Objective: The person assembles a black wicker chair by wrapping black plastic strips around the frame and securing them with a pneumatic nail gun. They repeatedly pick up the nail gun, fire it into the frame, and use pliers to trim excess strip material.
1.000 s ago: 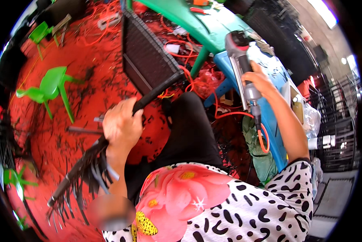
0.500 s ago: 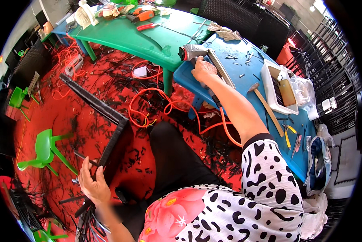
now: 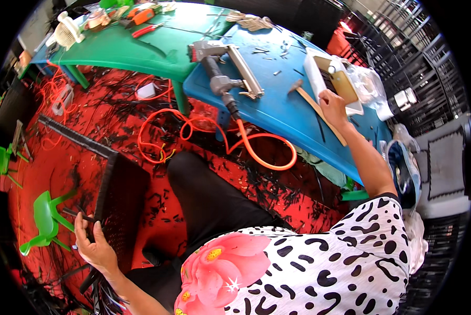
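Observation:
My left hand [image 3: 96, 249] is at the lower end of a black woven furniture piece [image 3: 124, 197], its thumb and fingers around the edge. A thin dark strip [image 3: 79, 213] sticks out by its fingertips. Over the blue table, my right hand [image 3: 332, 109] has curled fingers, between a wooden-handled hammer [image 3: 315, 106] and a white plastic tray [image 3: 312, 79]. Whatever its fingers hold is hidden. A nail gun [image 3: 212, 65] lies on the table's left part, an orange hose [image 3: 269, 166] running from its grip. Inside the tray are a phone [image 3: 344, 86] and a white-capped item.
Red pliers [image 3: 145, 31] and a small white fan [image 3: 67, 32] sit on the green table [image 3: 109, 50]. Gloves [image 3: 250, 21] lie behind the nail gun. Black scraps and hose loops cover the red floor. A green chair [image 3: 46, 218] stands at left.
My right hand has let go of the nail gun, now lying on the table, and moved right to the hammer and tray. The view has shifted right. My left hand stays at the woven piece.

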`<state>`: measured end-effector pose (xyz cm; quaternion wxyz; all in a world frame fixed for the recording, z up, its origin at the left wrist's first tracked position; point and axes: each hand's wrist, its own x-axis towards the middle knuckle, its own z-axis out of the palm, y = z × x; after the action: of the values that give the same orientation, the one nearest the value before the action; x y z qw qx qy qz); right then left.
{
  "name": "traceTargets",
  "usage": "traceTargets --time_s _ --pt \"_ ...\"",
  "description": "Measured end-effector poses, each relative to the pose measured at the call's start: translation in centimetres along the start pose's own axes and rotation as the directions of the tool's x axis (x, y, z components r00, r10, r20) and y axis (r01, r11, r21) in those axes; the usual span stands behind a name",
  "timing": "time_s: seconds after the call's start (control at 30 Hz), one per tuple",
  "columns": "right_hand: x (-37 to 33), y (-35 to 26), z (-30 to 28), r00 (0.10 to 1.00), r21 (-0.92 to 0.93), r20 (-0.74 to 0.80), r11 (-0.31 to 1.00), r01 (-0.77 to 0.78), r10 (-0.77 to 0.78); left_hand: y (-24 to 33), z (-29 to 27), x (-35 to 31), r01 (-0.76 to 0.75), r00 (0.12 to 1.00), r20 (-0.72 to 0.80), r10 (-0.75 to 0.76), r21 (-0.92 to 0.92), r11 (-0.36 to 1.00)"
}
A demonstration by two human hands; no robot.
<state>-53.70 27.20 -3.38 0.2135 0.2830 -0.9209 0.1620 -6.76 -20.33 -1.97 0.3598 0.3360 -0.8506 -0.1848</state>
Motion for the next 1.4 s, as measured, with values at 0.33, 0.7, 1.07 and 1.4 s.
traceTargets --time_s 0.33,0.7,1.07,1.4 --pt "-11.9 12.3 -10.4 0.705 -0.436 0.137 0.682 -0.587 0.695 -1.9 0.6 0.8 0.002 1.0 0.014 -0.002 -0.017 1.0" --pt "-11.2 14.4 -8.7 0.63 -0.508 0.478 0.778 -0.371 0.612 -1.6 0.8 1.4 -0.041 0.999 -0.031 0.042 0.03 0.999" --pt "-7.5 9.0 -7.7 0.783 0.712 0.041 0.531 -0.459 0.621 -1.1 -0.2 0.3 -0.071 0.99 -0.123 0.07 -0.004 0.997" --pt "0.2 -39.1 -1.4 0.451 0.468 0.02 0.407 0.784 -0.892 1.7 -1.4 -2.2 -0.142 0.986 -0.085 0.142 0.001 0.99"
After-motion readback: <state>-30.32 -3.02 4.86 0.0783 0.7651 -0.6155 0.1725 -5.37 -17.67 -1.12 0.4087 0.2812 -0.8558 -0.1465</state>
